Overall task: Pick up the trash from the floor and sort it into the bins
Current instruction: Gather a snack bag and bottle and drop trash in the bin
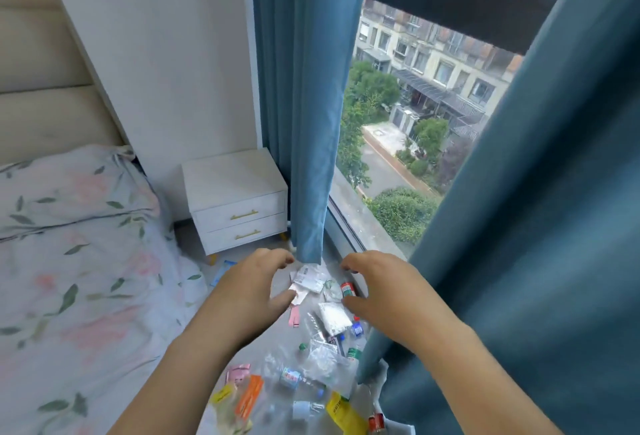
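Trash lies scattered on the grey floor [277, 341] between the bed and the window. Crumpled white paper [308, 277] is farthest from me, with a red can [347, 289] beside it. Nearer lie a white packet [334, 317], clear plastic bottles [298, 377], a pink wrapper [238, 373], an orange wrapper [249, 396] and a yellow wrapper [341, 410]. My left hand [251, 289] hovers above the floor left of the paper, fingers loosely curled, holding nothing. My right hand [377, 290] hovers over the can's right side, fingers spread and bent, empty. No bins are in view.
A bed with floral bedding [79, 278] fills the left. A white two-drawer nightstand [235, 202] stands in the corner. Blue curtains hang at the centre [304, 122] and at the right [536, 226], the right one draping onto the trash. A floor-level window [398, 157] runs behind.
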### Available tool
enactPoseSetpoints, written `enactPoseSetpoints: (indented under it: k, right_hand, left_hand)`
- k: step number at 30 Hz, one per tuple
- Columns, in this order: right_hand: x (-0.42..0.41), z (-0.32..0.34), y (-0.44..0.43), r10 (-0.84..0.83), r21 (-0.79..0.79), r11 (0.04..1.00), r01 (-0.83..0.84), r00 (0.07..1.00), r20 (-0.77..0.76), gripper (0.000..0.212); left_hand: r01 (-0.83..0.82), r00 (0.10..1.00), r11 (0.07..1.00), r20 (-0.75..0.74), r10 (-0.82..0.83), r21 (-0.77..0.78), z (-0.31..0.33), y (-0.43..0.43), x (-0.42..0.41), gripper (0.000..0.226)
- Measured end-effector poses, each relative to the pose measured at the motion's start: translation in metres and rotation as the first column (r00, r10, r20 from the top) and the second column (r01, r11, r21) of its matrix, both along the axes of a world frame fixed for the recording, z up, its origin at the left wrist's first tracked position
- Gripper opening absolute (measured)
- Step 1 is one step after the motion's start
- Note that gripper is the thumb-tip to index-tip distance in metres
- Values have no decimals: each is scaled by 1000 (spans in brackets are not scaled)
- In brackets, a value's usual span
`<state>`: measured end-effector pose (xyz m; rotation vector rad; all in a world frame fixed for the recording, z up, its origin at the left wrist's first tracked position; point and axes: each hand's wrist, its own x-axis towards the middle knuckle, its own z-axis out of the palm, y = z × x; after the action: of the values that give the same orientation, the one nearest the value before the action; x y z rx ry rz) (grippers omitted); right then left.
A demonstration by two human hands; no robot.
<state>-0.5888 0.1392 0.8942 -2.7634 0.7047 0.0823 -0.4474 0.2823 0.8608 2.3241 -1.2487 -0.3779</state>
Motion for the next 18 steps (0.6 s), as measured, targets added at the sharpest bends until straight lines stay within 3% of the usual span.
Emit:
enactPoseSetpoints:
  k: [8,18]
  right_hand:
    - [81,-39,2,15,35,999,-11,995,-94,42]
    - [147,-84,-43,137,105,987,-122,978,-154,41]
  left_hand:
    - [-24,996,994,-78,32,106,-29,17,80,41]
    - [-138,974,975,-152,166,177,-67,-13,121,41]
